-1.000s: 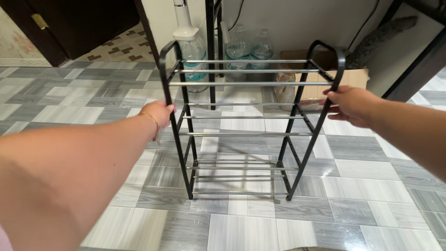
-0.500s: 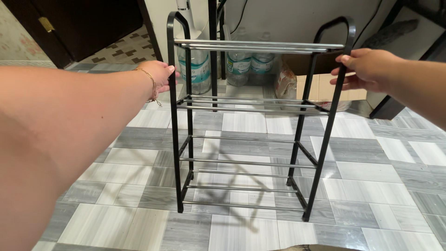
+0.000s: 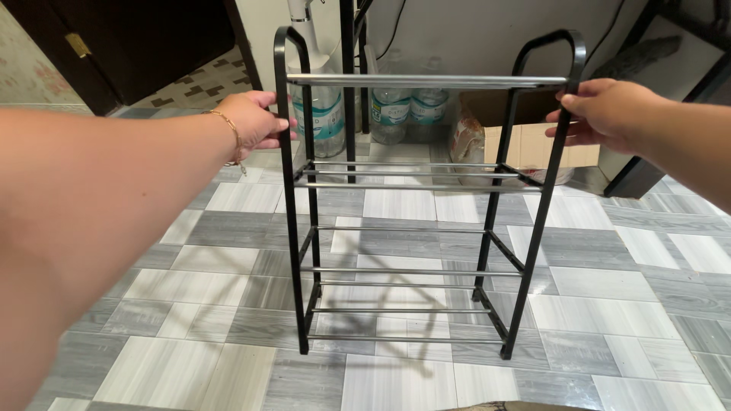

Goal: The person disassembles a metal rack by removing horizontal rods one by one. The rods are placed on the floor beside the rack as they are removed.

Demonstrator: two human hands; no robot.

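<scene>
We gripped the black metal shoe rack (image 3: 415, 205) upright on the grey tiled floor (image 3: 609, 304), our left hand (image 3: 255, 122) and right hand (image 3: 601, 114) each closed around a side post, water bottles (image 3: 392, 106) behind.

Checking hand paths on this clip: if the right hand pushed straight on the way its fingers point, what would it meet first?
The right hand points leftward and already touches the black rack's right upright; past that post, likely only open space beneath the top silver bars, though depth is uncertain.

Black-framed rack (image 3: 426, 205) with silver crossbars stands upright on the grey tiled floor (image 3: 609, 304)
</scene>
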